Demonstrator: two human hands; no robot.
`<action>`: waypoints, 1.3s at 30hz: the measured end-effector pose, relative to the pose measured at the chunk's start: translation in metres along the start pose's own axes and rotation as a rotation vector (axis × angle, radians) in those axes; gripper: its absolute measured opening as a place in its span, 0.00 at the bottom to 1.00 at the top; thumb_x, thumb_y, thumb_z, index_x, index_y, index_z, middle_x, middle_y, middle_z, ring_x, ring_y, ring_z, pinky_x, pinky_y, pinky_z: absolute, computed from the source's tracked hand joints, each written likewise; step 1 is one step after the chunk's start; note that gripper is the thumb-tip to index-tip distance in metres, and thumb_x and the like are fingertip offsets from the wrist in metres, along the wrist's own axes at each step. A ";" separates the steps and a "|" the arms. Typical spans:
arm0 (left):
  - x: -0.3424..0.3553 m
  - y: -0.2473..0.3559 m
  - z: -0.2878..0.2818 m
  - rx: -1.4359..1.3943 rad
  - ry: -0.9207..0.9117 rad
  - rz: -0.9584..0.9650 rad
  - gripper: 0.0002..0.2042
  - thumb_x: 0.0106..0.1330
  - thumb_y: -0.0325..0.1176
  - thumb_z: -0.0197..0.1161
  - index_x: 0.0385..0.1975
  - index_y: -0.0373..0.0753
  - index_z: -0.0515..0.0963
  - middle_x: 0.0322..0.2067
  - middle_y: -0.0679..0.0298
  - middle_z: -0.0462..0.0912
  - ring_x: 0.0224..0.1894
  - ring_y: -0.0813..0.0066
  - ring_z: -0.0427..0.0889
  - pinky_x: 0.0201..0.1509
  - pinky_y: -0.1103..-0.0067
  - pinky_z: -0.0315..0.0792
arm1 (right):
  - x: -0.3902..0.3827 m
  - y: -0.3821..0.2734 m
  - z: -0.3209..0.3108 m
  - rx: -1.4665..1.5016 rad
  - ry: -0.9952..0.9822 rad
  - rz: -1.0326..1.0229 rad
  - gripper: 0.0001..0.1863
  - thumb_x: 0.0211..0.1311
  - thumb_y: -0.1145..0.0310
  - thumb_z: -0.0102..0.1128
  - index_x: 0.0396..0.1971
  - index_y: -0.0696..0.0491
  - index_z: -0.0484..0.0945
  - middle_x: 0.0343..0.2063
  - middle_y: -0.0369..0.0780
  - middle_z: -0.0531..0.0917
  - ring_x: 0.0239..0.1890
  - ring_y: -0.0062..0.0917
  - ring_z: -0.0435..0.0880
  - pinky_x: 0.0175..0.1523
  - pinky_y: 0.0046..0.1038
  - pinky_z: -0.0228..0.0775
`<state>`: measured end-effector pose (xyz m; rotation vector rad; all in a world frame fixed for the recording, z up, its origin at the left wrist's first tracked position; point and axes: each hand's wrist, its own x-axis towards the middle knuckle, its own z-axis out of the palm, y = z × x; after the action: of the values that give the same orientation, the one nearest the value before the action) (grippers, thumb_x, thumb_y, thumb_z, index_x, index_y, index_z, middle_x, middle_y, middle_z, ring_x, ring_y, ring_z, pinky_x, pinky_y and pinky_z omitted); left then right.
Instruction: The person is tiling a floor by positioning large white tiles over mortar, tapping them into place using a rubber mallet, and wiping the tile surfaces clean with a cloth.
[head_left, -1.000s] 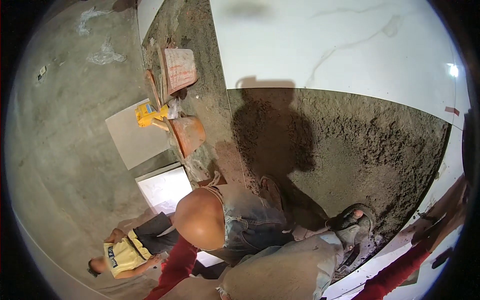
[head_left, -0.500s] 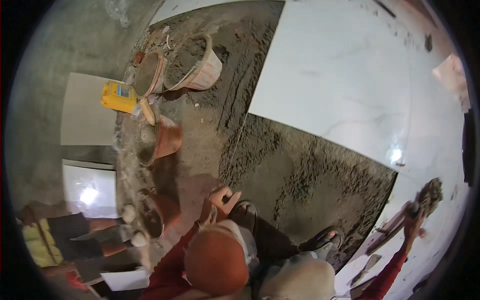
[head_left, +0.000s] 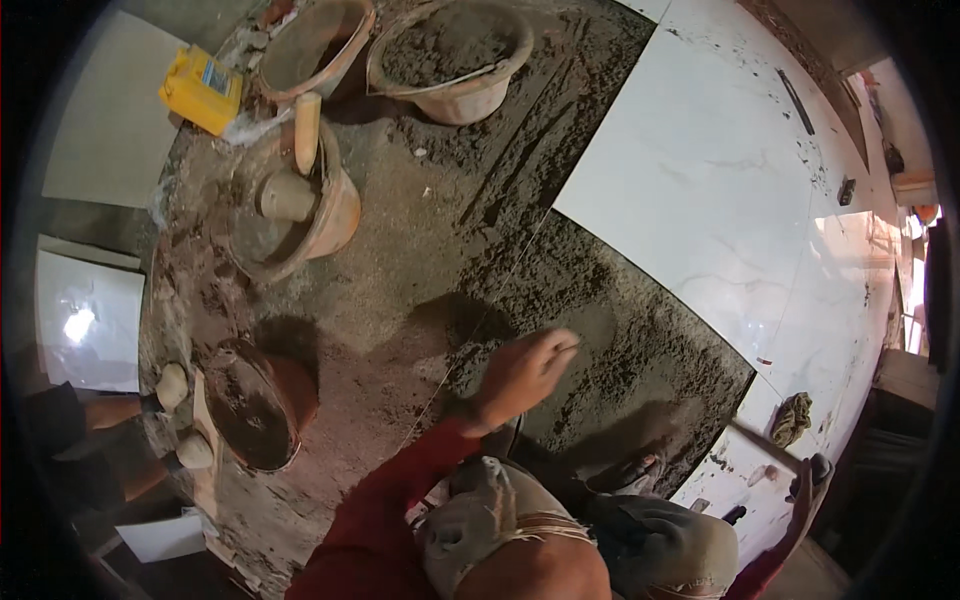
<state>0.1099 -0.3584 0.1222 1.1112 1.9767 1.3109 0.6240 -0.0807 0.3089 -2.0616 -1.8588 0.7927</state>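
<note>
- Trowel point(head_left: 768, 444): over tiles point(head_left: 690, 190), inner end near mortar point(head_left: 640, 330); dragged dirty, could smear them.
- Right hand point(head_left: 802, 486): clamped on trowel.
- Left hand point(head_left: 528, 375): fingers curled together above mortar, nothing seen held.
- 1 foot point(head_left: 640, 468) at mortar: shifting weight could dent it.

Glossy white tiled floor point(head_left: 850, 260), grey concrete point(head_left: 85, 222), reflected light point(head_left: 78, 324)
</note>
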 end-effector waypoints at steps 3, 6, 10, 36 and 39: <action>0.056 -0.012 0.050 0.084 0.005 0.215 0.16 0.68 0.36 0.66 0.53 0.39 0.75 0.53 0.54 0.81 0.53 0.57 0.83 0.52 0.65 0.78 | -0.016 -0.061 0.044 0.297 0.004 -0.162 0.18 0.70 0.62 0.63 0.55 0.52 0.74 0.25 0.27 0.70 0.21 0.08 0.65 0.24 0.16 0.54; 0.119 -0.023 0.103 0.391 0.008 0.209 0.28 0.67 0.47 0.65 0.61 0.37 0.71 0.68 0.48 0.66 0.72 0.50 0.62 0.74 0.56 0.57 | -0.014 -0.127 0.083 0.272 0.055 -0.319 0.22 0.70 0.64 0.63 0.60 0.53 0.71 0.33 0.31 0.75 0.24 0.10 0.67 0.27 0.16 0.57; 0.181 -0.022 0.143 0.651 -0.001 0.172 0.38 0.66 0.54 0.63 0.71 0.39 0.65 0.74 0.48 0.58 0.78 0.48 0.50 0.80 0.48 0.37 | 0.002 -0.175 0.122 0.291 0.029 -0.364 0.30 0.71 0.69 0.62 0.69 0.46 0.61 0.51 0.37 0.78 0.44 0.17 0.76 0.42 0.18 0.69; 0.238 -0.059 0.108 0.802 -0.138 0.397 0.49 0.56 0.81 0.49 0.75 0.58 0.59 0.78 0.58 0.48 0.79 0.43 0.40 0.77 0.41 0.36 | 0.055 -0.237 0.241 0.320 0.579 -0.762 0.35 0.66 0.73 0.66 0.70 0.48 0.63 0.52 0.46 0.83 0.50 0.32 0.85 0.54 0.33 0.78; 0.246 -0.063 0.104 0.809 -0.107 0.425 0.49 0.56 0.81 0.51 0.75 0.59 0.58 0.77 0.57 0.49 0.78 0.39 0.41 0.76 0.39 0.39 | 0.077 -0.248 0.248 0.344 0.423 -0.664 0.34 0.64 0.70 0.66 0.69 0.49 0.64 0.51 0.48 0.83 0.52 0.41 0.85 0.55 0.37 0.77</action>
<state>0.0377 -0.1114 0.0280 2.0061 2.3251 0.5635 0.2839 -0.0098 0.2194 -1.1681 -1.8207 0.4146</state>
